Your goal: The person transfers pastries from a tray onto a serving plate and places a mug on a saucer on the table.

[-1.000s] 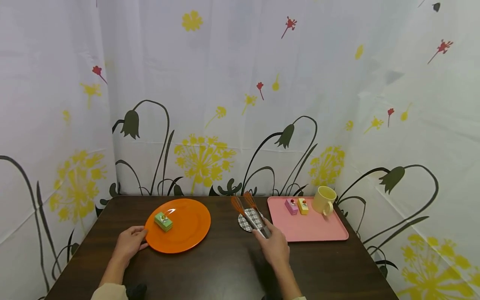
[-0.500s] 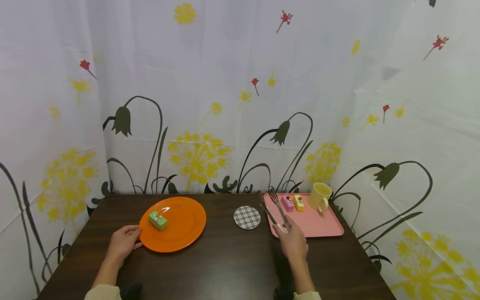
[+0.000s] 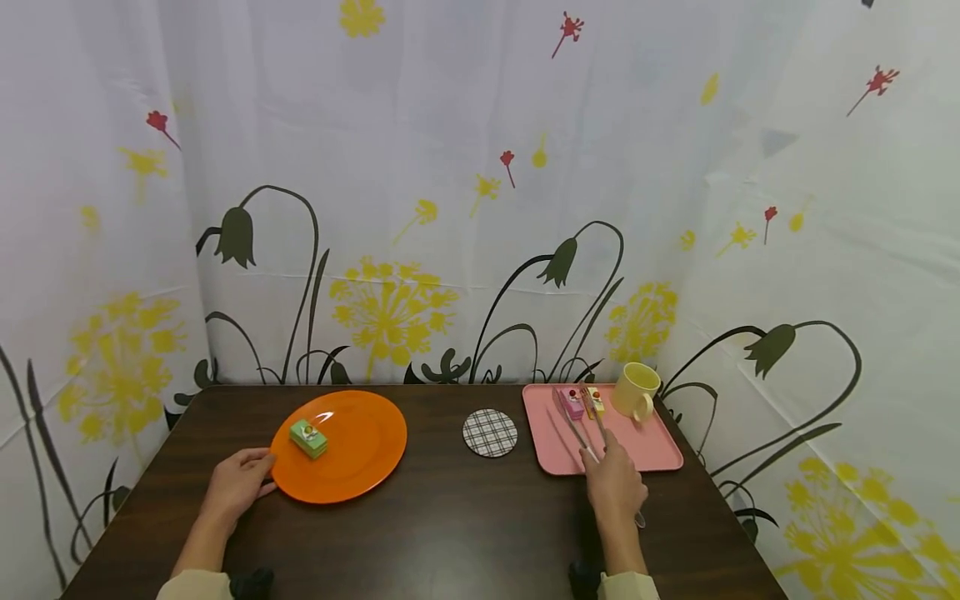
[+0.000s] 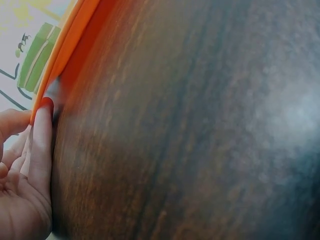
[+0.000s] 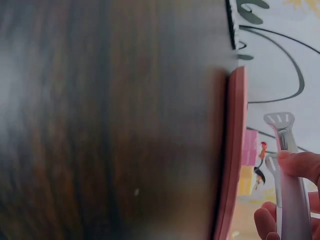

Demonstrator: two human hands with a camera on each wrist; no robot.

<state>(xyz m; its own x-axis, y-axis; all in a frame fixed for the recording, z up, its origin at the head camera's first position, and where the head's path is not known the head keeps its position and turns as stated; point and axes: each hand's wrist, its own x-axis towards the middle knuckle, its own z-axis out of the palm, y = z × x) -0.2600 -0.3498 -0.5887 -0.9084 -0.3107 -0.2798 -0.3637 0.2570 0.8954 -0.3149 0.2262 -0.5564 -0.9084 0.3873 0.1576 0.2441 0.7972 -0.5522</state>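
My left hand [image 3: 235,486] pinches the left rim of an orange plate [image 3: 352,458], thumb on top and a finger underneath, as the left wrist view shows. On the plate's left part sits a small green toy cake [image 3: 308,439]. My right hand [image 3: 617,483] grips metal tongs [image 5: 296,207], their two arms spread apart over a pink tray [image 3: 648,454]. In the head view the tips lie on either side of a pink-purple toy cake [image 3: 572,405]. A yellow toy cake [image 3: 596,407] stands just right of it, partly covered by one tong arm.
At the tray's back right corner stands a yellow mug [image 3: 634,390]. A round checked coaster [image 3: 490,433] lies on the dark wooden table [image 3: 435,525] between plate and tray. Patterned white curtains [image 3: 420,167] hang behind and at both sides.
My right hand has carried the tongs rightward from above the coaster to over the tray, around the pink-purple cake. My left hand stays at the plate's rim. The head view has shifted slightly.
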